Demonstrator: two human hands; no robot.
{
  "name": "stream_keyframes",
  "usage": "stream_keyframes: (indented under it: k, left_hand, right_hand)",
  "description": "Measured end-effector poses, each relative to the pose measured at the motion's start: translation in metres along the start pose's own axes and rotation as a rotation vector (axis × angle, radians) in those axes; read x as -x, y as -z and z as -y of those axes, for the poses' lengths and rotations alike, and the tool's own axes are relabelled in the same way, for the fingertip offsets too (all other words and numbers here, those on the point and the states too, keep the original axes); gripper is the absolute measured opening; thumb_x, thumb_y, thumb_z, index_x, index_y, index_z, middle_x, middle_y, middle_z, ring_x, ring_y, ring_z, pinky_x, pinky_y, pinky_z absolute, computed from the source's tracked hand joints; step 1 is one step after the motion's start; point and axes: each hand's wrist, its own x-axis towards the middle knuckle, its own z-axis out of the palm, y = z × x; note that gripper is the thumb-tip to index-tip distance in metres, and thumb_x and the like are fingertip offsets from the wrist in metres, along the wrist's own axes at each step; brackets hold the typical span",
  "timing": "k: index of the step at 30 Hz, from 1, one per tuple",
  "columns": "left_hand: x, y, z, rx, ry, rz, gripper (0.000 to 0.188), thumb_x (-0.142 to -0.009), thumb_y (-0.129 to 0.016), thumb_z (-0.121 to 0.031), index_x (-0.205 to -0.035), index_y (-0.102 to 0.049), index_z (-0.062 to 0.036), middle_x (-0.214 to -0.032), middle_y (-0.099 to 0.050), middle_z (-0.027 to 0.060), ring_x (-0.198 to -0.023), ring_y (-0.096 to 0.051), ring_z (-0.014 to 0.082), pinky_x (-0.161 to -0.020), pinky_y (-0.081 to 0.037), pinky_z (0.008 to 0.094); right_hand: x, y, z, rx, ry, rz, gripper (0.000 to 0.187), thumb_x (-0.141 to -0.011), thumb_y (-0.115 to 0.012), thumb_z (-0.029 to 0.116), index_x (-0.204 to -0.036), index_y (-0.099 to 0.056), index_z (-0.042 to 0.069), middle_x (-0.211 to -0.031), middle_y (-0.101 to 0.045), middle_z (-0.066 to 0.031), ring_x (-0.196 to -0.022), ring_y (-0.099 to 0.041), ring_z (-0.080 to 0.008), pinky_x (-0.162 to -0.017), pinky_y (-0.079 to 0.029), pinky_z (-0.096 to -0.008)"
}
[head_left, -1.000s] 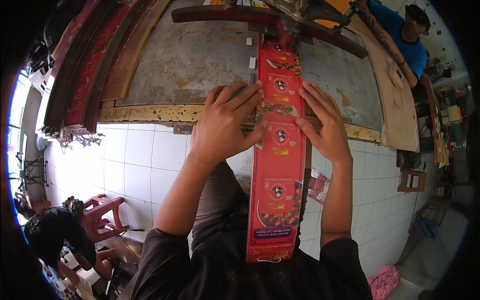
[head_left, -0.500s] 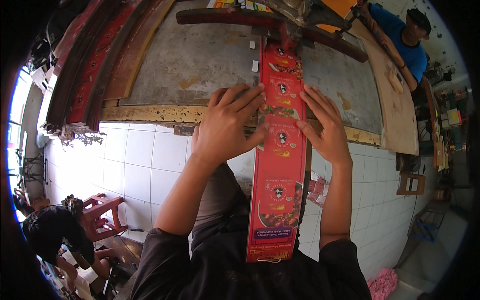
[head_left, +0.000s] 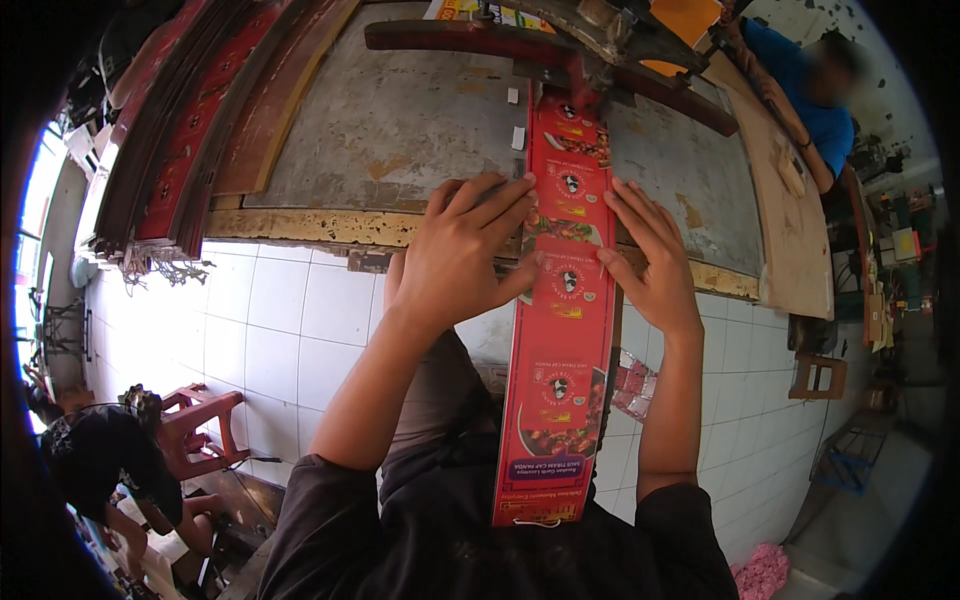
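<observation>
A long red printed cardboard strip (head_left: 566, 335) reaches from my body over the table's front edge to a dark metal machine part (head_left: 590, 75). Its far end lies close under that part. Along the strip's left edge, my left hand (head_left: 465, 240) rests with fingers stretched forward and thumb apart, touching the edge. Opposite it, my right hand (head_left: 652, 250) touches the right edge, fingers extended and thumb spread. Both hands are open, and the strip lies between them. The strip's near end, with a white cord at it, is against my dark shirt.
A worn grey metal tabletop (head_left: 400, 130) has a yellow front edge. Stacked red strips (head_left: 190, 140) stand at its left. A person in blue (head_left: 800, 100) is at the far right, another person (head_left: 120, 450) at lower left beside a red stool (head_left: 200, 430). Two small white pieces (head_left: 518, 138) sit left of the strip.
The table and machine part sit slightly farther right in the picture. Both hands stay at the strip's edges with nearly the same finger positions.
</observation>
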Motion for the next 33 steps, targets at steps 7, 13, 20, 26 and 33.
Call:
stream_keyframes:
  k: [7,13,20,26,33]
  left_hand:
    - [0.0010,0.0008,0.0002,0.006,0.019,0.023,0.055,-0.085,-0.081,-0.029,-0.134,-0.076,-0.0059,-0.151,-0.070,0.0040,-0.137,-0.062,0.0293,-0.117,-0.045,0.0528]
    - [0.0009,0.0006,0.0003,0.006,0.018,0.017,0.054,-0.084,-0.081,-0.028,-0.134,-0.076,-0.0058,-0.150,-0.071,0.0040,-0.137,-0.062,0.0289,-0.117,-0.046,0.0521]
    - [0.0010,0.0005,-0.0005,0.007,0.019,0.020,0.055,-0.084,-0.081,-0.028,-0.134,-0.076,-0.0060,-0.151,-0.071,0.0040,-0.137,-0.062,0.0289,-0.117,-0.045,0.0521]
    - [0.0008,0.0003,-0.0010,-0.010,-0.001,0.001,0.053,-0.087,-0.079,-0.033,-0.129,-0.078,-0.0010,-0.144,-0.073,0.0086,-0.136,-0.061,0.0304,-0.117,-0.046,0.0503]
    - [0.0033,-0.0012,0.0017,-0.006,0.000,0.034,0.052,-0.091,-0.076,-0.027,-0.139,-0.073,-0.0068,-0.155,-0.067,0.0058,-0.140,-0.060,0.0322,-0.118,-0.045,0.0531]
  right_hand:
    - [-0.0014,0.0017,0.0006,0.010,0.004,0.008,0.068,-0.099,-0.079,0.036,-0.159,-0.060,0.009,-0.168,-0.054,-0.0125,-0.159,-0.046,-0.0329,-0.131,-0.033,-0.0541]
    - [-0.0015,0.0008,-0.0015,-0.002,0.003,0.011,0.068,-0.099,-0.080,0.035,-0.158,-0.060,0.008,-0.168,-0.054,-0.0123,-0.159,-0.046,-0.0330,-0.131,-0.033,-0.0541]
    - [-0.0006,0.0013,-0.0017,-0.001,0.009,0.008,0.068,-0.098,-0.080,0.034,-0.158,-0.061,0.007,-0.168,-0.054,-0.0128,-0.158,-0.046,-0.0332,-0.130,-0.033,-0.0536]
    - [0.0004,0.0020,0.0003,-0.012,0.005,0.006,0.067,-0.099,-0.080,0.033,-0.158,-0.061,0.007,-0.167,-0.055,-0.0132,-0.158,-0.047,-0.0333,-0.130,-0.033,-0.0538]
    - [-0.0003,0.0033,0.0043,0.020,0.002,-0.007,0.065,-0.101,-0.078,0.034,-0.157,-0.061,0.007,-0.168,-0.054,-0.0128,-0.159,-0.045,-0.0328,-0.131,-0.032,-0.0542]
